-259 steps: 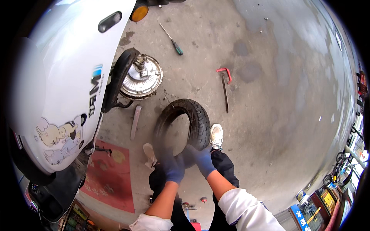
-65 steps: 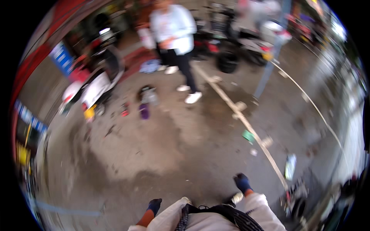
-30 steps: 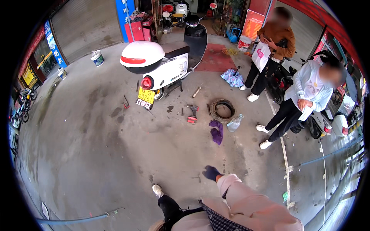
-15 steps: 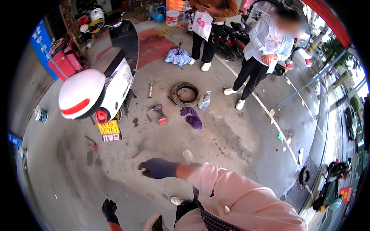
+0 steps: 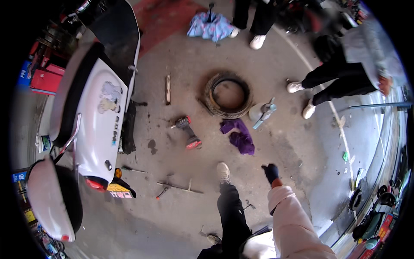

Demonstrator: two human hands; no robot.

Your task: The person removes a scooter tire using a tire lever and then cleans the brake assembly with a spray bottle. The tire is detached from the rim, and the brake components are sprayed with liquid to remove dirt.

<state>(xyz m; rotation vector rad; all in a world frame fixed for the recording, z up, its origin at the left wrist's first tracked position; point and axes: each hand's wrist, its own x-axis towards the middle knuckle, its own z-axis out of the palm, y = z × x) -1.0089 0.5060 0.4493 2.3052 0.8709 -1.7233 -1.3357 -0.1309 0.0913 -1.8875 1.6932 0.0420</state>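
My right hand (image 5: 271,173), in a dark glove, hangs empty below the purple cloth (image 5: 240,140), its small visible fingers slightly apart. My left hand is out of view. On the concrete lie a tire (image 5: 226,112), a red-and-black cordless power tool (image 5: 189,136) and a pale narrow bar (image 5: 168,88). A clear container (image 5: 261,112) stands beside the tire. Near my foot are a metal cross-shaped tool (image 5: 181,187) and a thin screwdriver-like tool (image 5: 133,169).
A white scooter (image 5: 97,129) fills the left side. At top, a blue patterned fabric bundle (image 5: 207,28) lies beside a person's legs (image 5: 263,23). Another person (image 5: 332,84) stands at right. A blue pole (image 5: 379,105) and parked scooters (image 5: 375,216) line the right edge.
I have moved forward and look further down, so the scooter looms larger at left. My right hand has moved rightward in the picture; my left hand has left the view.
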